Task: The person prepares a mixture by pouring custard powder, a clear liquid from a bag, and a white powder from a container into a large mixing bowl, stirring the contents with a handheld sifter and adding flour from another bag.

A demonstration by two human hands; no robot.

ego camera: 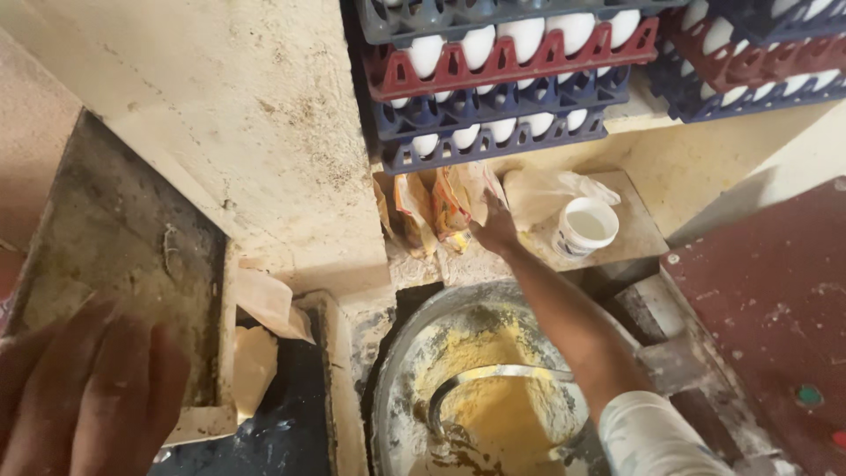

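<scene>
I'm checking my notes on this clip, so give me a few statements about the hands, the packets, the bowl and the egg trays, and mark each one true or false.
1. The right hand reaches to the orange packets under the egg trays. True.
2. The left hand holds a white cup. False: it rests flat on a dirty board; the white cup stands on the ledge near the right hand.
3. The metal bowl holds yellow batter. True.
4. The egg trays are empty. False: white eggs fill them.
</scene>
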